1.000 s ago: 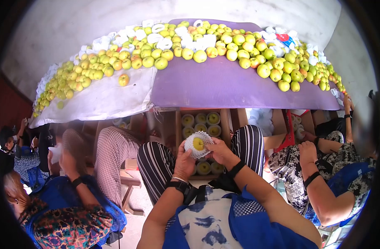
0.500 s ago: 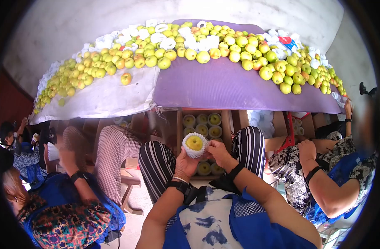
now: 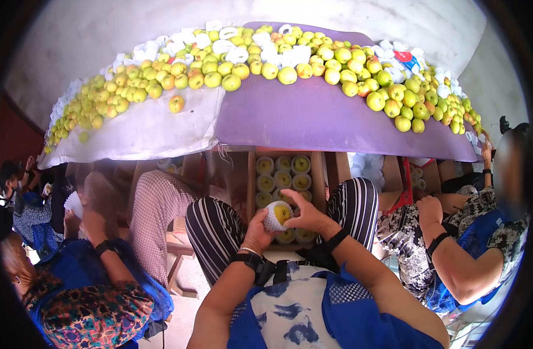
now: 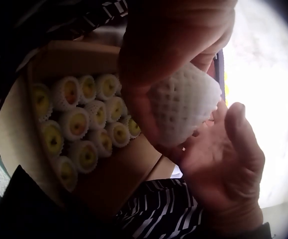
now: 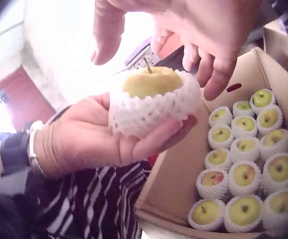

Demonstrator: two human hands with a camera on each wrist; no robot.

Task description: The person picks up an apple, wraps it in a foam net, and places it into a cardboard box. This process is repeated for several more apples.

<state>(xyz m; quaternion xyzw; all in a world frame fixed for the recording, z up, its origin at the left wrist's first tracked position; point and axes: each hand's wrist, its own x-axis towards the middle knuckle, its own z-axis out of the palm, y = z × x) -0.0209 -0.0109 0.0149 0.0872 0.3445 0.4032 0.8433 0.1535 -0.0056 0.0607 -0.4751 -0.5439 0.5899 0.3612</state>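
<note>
A yellow-green apple in a white foam net sleeve sits upright in my left hand, its stem and top bare above the frilled edge. The left fingers curl round the net from below and the side. Just beside the apple is my right hand, thumb and fingers spread wide with nothing between them. In the right wrist view, that right hand hovers over the fruit. Below both hands stands a cardboard box with rows of net-wrapped apples.
A long table with a purple mat and a white cloth bears a heap of loose apples and white foam nets. People sit close on both sides; a patterned sleeve shows at left.
The net-wrapped apple has tilted and turned in the left hand. My right hand has let go of the net and spread its fingers.
</note>
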